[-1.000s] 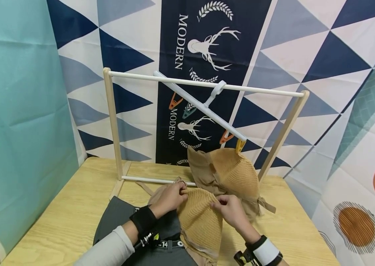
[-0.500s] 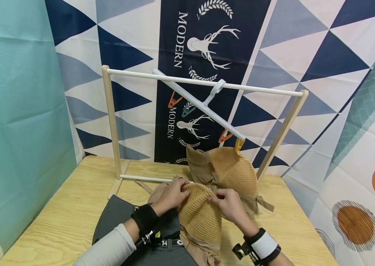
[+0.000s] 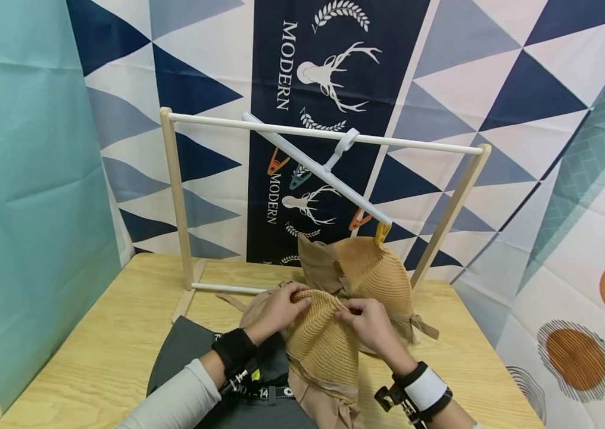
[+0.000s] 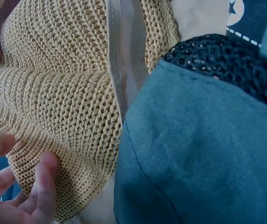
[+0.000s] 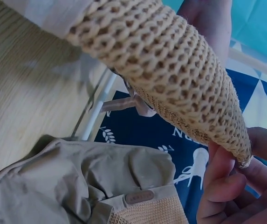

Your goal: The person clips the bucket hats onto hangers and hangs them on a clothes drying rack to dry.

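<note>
A tan sun hat (image 3: 321,351) with a knitted crown and beige cloth brim stands crown up between my hands. My left hand (image 3: 280,308) holds the crown's left upper edge; in the left wrist view, its thumb and fingers sit around the knit. On the crown's right side, my right hand (image 3: 371,325) pinches the upper edge between thumb and fingertips, as the right wrist view also shows. Under my left forearm lies a dark grey hat (image 3: 174,357) with a lettered band. Behind my hands, a second tan sun hat (image 3: 377,271) hangs from a yellow clip (image 3: 382,232).
A wood-and-white rack (image 3: 178,196) stands on the wooden table (image 3: 93,333). From its top bar hangs a slanted pale hanger (image 3: 318,170), with an orange clip (image 3: 278,161), a teal clip (image 3: 300,177) and another orange clip (image 3: 359,220). Patterned cloth (image 3: 200,77) covers the wall behind.
My left hand has shifted slightly up and right along the crown's edge, its fingers now further over the knit. The right hand keeps its pinch. The head view has shifted slightly.
</note>
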`<state>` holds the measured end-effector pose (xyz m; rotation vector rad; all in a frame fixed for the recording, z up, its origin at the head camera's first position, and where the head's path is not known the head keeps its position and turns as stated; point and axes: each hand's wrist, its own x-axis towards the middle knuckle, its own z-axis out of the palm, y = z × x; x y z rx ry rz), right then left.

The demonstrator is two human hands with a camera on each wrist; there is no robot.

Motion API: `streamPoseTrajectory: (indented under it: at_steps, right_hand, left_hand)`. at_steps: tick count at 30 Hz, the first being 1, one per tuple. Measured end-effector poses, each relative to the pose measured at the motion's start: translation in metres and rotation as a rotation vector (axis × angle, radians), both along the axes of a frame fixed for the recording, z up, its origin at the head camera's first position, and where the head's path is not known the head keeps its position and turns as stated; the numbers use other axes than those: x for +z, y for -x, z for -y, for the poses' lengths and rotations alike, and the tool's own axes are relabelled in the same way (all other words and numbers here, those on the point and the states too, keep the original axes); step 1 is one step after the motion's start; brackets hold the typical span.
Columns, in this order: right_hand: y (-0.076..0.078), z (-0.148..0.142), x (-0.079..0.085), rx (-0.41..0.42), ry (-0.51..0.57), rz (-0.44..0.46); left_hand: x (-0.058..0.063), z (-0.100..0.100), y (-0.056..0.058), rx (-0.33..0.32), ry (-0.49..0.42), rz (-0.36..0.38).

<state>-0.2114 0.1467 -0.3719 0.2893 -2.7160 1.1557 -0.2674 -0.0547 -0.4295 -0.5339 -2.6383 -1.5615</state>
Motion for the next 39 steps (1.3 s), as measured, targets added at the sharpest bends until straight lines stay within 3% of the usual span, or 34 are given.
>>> streamPoseTrajectory:
  at_steps: [5, 14, 21, 26, 34, 39]
  right_hand:
    - [0.001, -0.001, 0.0, -0.011, -0.005, 0.004]
    - [0.007, -0.002, -0.001, -0.03, -0.008, 0.019]
    - [0.009, -0.004, -0.001, -0.028, -0.005, 0.019]
    - [0.011, -0.004, -0.001, -0.026, 0.001, 0.016]
    - [0.015, -0.006, -0.001, -0.032, 0.009, 0.021]
    - [0.016, -0.007, 0.001, -0.031, 0.015, 0.011]
  left_hand:
    - [-0.002, -0.001, 0.001, -0.02, -0.014, -0.012]
    - [-0.002, -0.004, 0.004, 0.005, -0.022, -0.052]
    - [-0.002, -0.008, 0.003, -0.009, -0.13, 0.047]
    - [0.0, -0.009, 0.004, -0.012, -0.154, 0.069]
    - [0.007, -0.008, 0.008, -0.003, -0.079, -0.028]
    - [0.012, -0.008, 0.013, -0.031, -0.106, -0.032]
